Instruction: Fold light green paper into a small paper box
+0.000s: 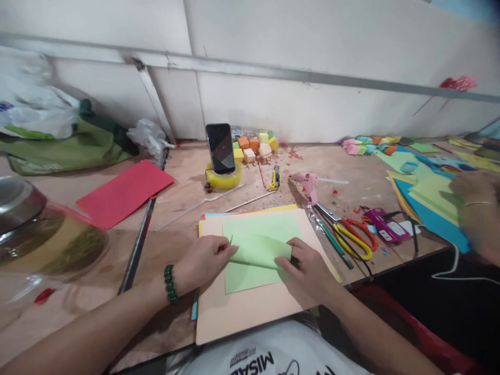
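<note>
A folded piece of light green paper [260, 251] is held between my two hands, its upper part bent over. My left hand [213, 258], with a green bead bracelet [170, 284] at the wrist, pinches its left end. At the right end, my right hand [304, 265] grips the paper between thumb and fingers. Beneath it lies a flat light green sheet [242, 284], resting on a stack of coloured paper with a peach sheet [219, 323] on top.
Behind the stack, a phone [221, 148] leans on a yellow tape roll [224, 179], near folded paper cubes [253, 148]. A pink glue gun [308, 186], scissors [351, 239] and a purple device [386, 226] lie rightward. Another person's hand [474, 192] touches papers. A glass jar [50, 234] stands left.
</note>
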Demonstrator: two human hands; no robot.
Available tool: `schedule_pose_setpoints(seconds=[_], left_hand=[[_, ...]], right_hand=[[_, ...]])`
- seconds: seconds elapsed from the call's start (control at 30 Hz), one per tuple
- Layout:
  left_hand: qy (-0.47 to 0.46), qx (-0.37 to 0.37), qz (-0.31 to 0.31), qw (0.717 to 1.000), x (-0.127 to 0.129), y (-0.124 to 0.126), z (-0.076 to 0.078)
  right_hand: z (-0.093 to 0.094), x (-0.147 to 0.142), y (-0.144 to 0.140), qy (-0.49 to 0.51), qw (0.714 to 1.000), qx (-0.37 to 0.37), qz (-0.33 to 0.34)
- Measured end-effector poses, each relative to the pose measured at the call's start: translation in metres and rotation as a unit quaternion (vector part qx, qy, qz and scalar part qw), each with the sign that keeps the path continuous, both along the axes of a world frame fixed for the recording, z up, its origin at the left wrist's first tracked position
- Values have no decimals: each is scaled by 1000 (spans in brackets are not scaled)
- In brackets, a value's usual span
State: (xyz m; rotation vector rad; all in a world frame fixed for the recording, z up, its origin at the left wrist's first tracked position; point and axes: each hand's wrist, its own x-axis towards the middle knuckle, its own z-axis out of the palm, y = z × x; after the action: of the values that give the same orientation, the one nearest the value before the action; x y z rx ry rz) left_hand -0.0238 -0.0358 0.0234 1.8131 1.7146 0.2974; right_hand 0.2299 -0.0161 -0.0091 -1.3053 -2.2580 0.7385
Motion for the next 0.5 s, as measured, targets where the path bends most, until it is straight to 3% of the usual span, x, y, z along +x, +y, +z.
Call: schedule_pose_setpoints(seconds=[0.5], left_hand=[[77, 7, -16, 997, 4, -3, 1]], right_hand=[[1, 2, -3, 57, 998, 1, 14]])
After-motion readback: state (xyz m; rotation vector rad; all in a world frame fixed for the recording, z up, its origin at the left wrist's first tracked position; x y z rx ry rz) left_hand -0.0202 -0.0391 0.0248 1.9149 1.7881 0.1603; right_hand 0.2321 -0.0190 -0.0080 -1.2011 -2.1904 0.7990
